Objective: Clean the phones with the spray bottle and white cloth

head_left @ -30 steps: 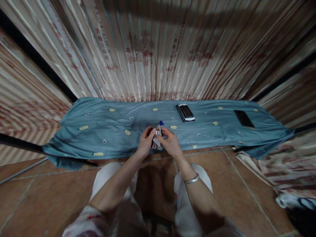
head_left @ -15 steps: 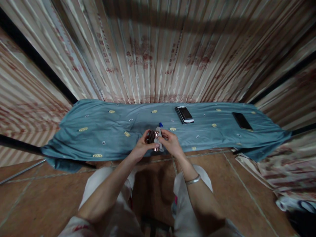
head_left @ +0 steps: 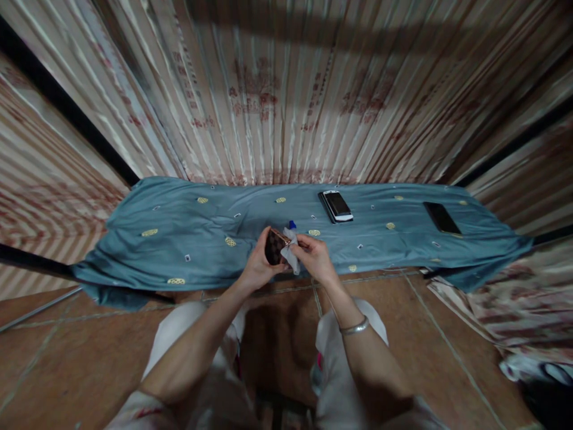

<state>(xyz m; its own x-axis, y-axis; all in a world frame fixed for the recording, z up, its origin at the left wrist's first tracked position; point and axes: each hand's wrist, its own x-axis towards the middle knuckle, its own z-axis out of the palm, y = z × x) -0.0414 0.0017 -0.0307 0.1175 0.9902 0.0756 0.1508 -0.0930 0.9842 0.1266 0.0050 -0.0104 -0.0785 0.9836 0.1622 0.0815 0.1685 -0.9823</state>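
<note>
Left hand closed around a dark phone, right hand pinching a white cloth against it, both above the near edge of the blue sheet.

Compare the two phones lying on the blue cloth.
The middle phone has a silver-white rim around its dark screen; the right phone looks all black. The middle phone seems to lie on a dark case or a second device, while the right phone lies flat and alone. Both rest face up, untouched, tilted the same way.
</note>
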